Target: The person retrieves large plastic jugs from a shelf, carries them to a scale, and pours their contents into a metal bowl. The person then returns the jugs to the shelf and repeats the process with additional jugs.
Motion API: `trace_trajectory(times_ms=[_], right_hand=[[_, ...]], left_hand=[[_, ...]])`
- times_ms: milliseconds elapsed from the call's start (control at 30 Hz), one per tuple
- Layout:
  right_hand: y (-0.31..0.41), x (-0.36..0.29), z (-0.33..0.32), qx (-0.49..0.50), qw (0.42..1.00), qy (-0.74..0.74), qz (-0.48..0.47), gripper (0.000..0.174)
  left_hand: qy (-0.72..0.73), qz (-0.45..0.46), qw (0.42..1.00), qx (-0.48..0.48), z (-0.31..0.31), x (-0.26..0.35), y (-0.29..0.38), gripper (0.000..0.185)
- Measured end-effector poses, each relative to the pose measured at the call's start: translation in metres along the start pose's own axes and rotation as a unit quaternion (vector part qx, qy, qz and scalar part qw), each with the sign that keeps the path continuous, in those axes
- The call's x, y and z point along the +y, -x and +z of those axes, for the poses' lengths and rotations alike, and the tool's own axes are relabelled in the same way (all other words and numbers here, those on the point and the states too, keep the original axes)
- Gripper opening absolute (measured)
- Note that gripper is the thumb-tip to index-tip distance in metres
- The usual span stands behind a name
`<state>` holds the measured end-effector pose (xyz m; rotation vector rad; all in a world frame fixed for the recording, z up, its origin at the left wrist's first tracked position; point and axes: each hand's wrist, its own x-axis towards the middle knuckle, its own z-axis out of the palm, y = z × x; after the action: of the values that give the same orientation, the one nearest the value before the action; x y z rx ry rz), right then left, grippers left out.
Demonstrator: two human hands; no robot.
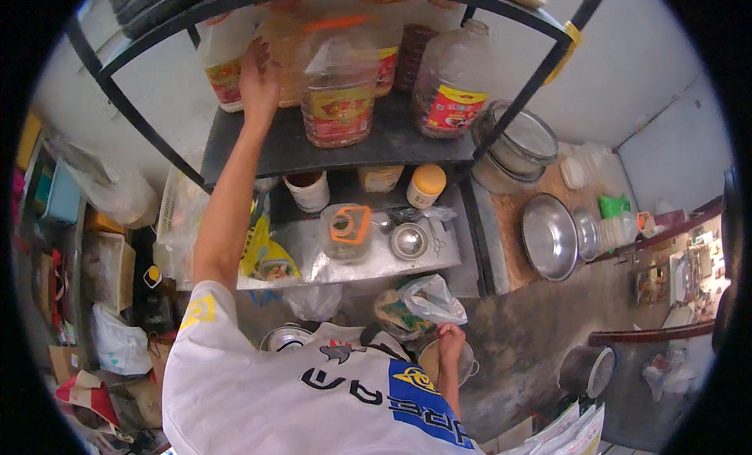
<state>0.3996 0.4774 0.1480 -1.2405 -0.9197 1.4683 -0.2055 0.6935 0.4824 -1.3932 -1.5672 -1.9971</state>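
My left hand (259,58) is raised to the upper shelf, fingers apart and slightly bent, in front of a labelled plastic jug (224,73) and a jug of pale contents (286,61). Whether it touches them is unclear. Right of it stands a jug with an orange handle (339,111), partly filled. My right hand (451,337) is low by my body, closed on the edge of a white plastic bag (433,299). Beside that bag is a green-patterned sack (399,314); a pot (432,361) stands under the hand.
A clear jug (449,96) stands at the right of the black shelf (282,152). The metal table (376,267) below holds an orange-handled container (346,234), a steel bowl (409,241) and a yellow bag (267,255). A large metal basin (550,236) leans at right.
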Motion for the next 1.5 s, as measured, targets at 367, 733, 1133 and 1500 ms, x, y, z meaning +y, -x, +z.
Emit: trace_trajectory(times_ms=[367, 733, 1133, 1500], right_hand=[[0.043, -0.013, -0.021, 0.127, 0.982, 0.129, 0.049, 0.024], [0.05, -0.002, -0.076, 0.143, 0.988, -0.03, 0.057, 0.018], [0.056, -0.009, -0.17, 0.203, 0.97, 0.051, 0.121, 0.019], [0.151, 0.017, -0.163, 0.325, 0.923, 0.022, 0.207, 0.018]], left_hand=[[-0.277, 0.228, 0.925, -0.128, 0.051, 0.102, -0.012, 0.039], [-0.363, 0.243, 0.886, -0.157, 0.105, 0.15, 0.007, 0.046], [-0.239, 0.237, 0.905, -0.259, 0.268, 0.123, -0.004, 0.059], [-0.205, 0.423, 0.853, -0.227, 0.3, 0.0, -0.096, 0.048]])
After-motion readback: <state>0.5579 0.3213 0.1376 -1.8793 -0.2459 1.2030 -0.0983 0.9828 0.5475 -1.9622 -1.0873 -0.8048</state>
